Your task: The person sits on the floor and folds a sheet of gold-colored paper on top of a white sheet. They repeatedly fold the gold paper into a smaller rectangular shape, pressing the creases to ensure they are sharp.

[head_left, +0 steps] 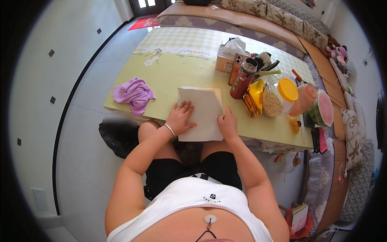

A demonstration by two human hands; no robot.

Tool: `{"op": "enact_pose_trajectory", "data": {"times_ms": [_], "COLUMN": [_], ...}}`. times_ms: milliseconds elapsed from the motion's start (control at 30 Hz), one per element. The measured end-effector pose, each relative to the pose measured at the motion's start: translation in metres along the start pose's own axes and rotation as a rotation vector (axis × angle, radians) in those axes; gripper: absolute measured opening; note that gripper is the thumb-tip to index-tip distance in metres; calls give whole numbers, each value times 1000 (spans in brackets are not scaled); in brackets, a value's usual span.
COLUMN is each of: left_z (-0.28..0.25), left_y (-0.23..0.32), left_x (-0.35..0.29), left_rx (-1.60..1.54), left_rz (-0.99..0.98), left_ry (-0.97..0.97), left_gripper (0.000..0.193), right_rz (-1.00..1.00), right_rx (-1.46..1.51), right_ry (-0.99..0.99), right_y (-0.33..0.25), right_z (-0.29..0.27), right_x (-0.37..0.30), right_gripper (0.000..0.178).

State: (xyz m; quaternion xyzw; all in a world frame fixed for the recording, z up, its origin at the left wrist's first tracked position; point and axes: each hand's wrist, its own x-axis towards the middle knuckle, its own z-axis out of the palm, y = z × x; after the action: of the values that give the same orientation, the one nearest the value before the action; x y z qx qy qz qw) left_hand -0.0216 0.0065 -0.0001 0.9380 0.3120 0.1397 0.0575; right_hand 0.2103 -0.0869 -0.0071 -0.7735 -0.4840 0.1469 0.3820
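Observation:
A blank white sheet of paper (200, 121) lies at the table's near edge, its lower end reaching toward my lap. A pale, round-cornered sheet or board (218, 95) shows from under its upper right corner. My left hand (180, 118) rests flat on the paper's left side, fingers spread, a light bangle at the wrist. At the right edge is my right hand (228, 124): the thumb overlaps the paper's edge, the index finger points forward, and the other fingers are curled and partly hidden. A crumpled purple cloth (134, 95) lies left of the paper.
Right of the paper stand a red flask (243, 79), a phone (237, 66), gold packets (254, 98), a yellow-lidded jar (273, 105) and a cut watermelon (322, 108). A tissue box (224, 58) sits behind them. A black bag (118, 135) hangs below the table's left front.

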Motion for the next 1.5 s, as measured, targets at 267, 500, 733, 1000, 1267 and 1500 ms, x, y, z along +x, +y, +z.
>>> {"op": "enact_pose_trajectory", "data": {"times_ms": [267,500,733,1000,1267,1500], "left_z": [-9,-4,5,-2,22,-9], "left_y": [-19,-24,-28,-30,-33,18], "left_x": [11,16,16,15,6,-23], "left_rx": [-134,-215,-259,-327,-282,-28], "left_rz": [105,95,86,86,-22,189], "left_ry": [89,168,202,225,432,135], "left_gripper": [73,74,73,64,68,102], "right_rz": [-662,-908,-551,-472,-459,-490], "right_rx": [-530,-509,-490,-451,-435,-457], "right_ry": [303,316,-171,-281,-288,-265], "right_y": [-10,-48,-9,-2,-4,3], "right_z": [-8,-2,24,21,22,22], "right_x": [-1,-14,38,49,51,53], "right_gripper": [58,56,66,70,69,68]}}
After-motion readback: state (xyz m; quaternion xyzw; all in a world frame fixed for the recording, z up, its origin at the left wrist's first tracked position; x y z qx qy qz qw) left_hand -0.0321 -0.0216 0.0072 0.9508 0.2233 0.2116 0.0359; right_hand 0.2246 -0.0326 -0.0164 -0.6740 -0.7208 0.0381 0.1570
